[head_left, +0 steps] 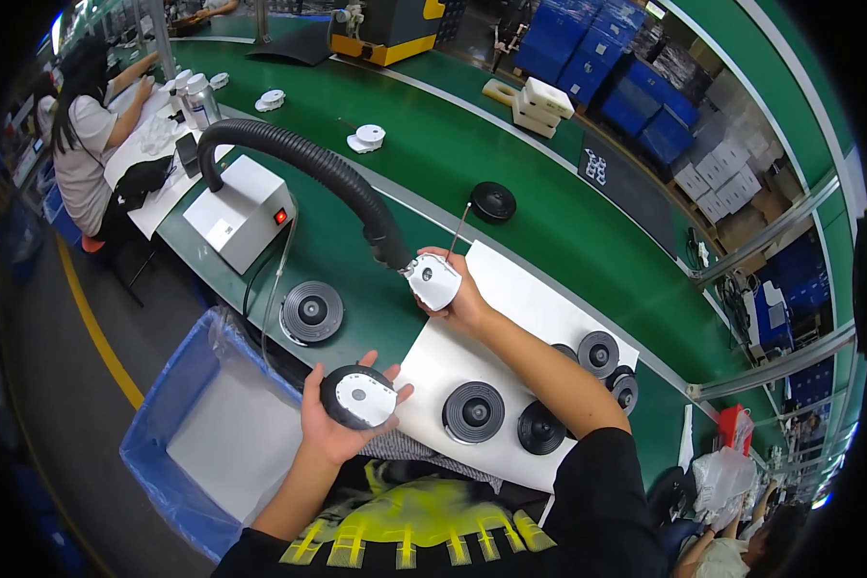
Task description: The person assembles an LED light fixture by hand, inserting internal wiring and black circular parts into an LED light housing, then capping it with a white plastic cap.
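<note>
My left hand (329, 431) is palm up with fingers curled around the rim of a round black part with a white face (358, 395). Farther off, my right hand (469, 301) grips a white plastic part (435, 282) at the mouth of a black corrugated hose (303, 144). A thin rod (459, 229) stands up beside that hand; whether the fingers hold it is unclear. Several ribbed black discs, one a grey-black disc (473, 411), lie on the white sheet (520, 289) under my right forearm. Another ribbed disc (312, 312) rests on the green bench to the left.
The hose rises from a white box (242, 214) with a red switch. A blue-lined bin (178, 385) stands at lower left. Beyond the bench runs a green conveyor (414, 144) carrying white parts (367, 138) and a black disc (493, 201). A co-worker (87, 144) sits at far left.
</note>
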Demonstrator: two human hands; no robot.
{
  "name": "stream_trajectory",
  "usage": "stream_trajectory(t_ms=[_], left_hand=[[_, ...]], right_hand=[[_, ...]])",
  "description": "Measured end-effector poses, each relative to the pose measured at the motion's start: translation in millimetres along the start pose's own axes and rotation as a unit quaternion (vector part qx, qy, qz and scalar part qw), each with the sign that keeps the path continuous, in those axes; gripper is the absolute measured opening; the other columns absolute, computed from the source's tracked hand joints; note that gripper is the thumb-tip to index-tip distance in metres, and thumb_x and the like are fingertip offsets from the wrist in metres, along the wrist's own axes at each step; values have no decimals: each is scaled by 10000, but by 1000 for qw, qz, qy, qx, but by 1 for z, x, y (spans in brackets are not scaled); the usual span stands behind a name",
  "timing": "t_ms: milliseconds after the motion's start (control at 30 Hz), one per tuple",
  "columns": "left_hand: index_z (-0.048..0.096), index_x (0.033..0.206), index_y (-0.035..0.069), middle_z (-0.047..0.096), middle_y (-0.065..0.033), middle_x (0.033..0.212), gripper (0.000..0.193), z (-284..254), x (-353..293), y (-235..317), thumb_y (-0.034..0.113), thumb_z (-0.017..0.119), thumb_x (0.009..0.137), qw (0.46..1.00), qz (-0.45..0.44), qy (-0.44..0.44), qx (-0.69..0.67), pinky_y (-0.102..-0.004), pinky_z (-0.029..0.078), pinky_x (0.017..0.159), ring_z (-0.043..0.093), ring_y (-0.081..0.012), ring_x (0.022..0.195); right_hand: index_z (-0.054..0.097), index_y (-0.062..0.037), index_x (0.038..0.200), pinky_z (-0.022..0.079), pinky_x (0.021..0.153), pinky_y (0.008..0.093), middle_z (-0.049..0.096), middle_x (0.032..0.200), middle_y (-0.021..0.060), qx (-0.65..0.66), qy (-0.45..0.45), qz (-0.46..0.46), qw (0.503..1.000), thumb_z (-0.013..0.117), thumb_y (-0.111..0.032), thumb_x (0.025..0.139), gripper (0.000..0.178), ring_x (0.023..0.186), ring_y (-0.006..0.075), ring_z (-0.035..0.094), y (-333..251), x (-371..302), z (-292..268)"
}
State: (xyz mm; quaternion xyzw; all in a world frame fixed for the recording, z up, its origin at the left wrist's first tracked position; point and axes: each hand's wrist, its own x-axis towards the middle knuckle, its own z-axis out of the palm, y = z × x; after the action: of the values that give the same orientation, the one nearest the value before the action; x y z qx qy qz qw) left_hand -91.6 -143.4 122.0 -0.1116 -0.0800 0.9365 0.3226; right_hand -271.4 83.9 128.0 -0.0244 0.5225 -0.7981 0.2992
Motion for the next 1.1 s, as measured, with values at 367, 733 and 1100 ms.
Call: stream_trajectory(t_ms=[367,733,1100], left_hand=[[371,1473,289,269,-270,1525,635,-5,-29,8,642,347,946,995,78,-15,54,-762,208,1039,207,-514,1408],[531,1323,243,479,-258,1350,523,18,4,0,581,371,958,987,146,19,61,-628,296,1084,393,-483,1303],[556,1179,15,496,-253,1242,485,41,130,25,416,396,958,989,136,30,-48,-587,375,1047,448,-425,1199]], right_hand=[[473,-207,1287,544,789,313,614,1069,27,-2,32,-42,999,286,-409,1015,387,936,182,641,21,-31,26],[548,-235,1167,398,471,258,618,883,61,141,40,-2,989,304,-461,993,375,673,182,574,30,-19,24],[528,-158,1234,496,565,264,658,928,6,75,79,-88,990,234,-418,1024,445,767,127,642,-39,-131,14]])
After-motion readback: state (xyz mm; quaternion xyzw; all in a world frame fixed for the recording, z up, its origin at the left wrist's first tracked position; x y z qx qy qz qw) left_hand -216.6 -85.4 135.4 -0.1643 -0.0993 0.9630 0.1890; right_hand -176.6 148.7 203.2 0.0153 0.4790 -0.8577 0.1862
